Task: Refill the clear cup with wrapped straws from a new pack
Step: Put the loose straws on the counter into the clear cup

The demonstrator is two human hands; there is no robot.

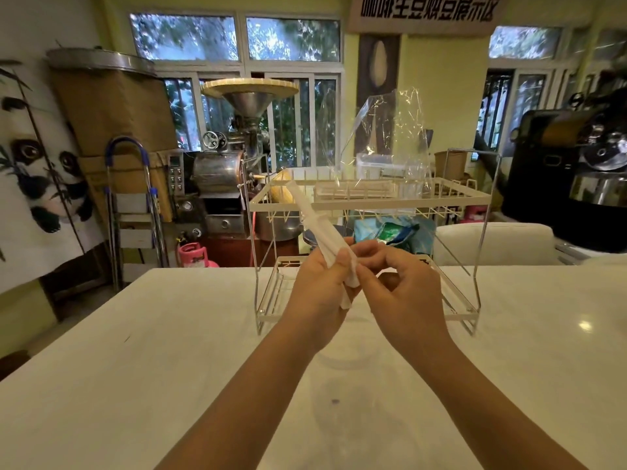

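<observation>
A bundle of white paper-wrapped straws [315,222] slants up and to the left over the table. My left hand [319,286] is closed around its lower part. My right hand [403,286] pinches the same bundle near its lower end with thumb and forefinger. Below the hands, a faint clear cup [339,364] stands on the white table [135,368]; its outline is hard to make out. A crumpled clear plastic pack [390,140] stands upright on the top tier of the rack, and whether it holds any straws cannot be told.
A white two-tier wire rack [481,198] stands on the table just behind my hands, with a flat tray on its top shelf. Beyond the table are coffee roasting machines, a step ladder [132,212] and a pink gas bottle [195,254].
</observation>
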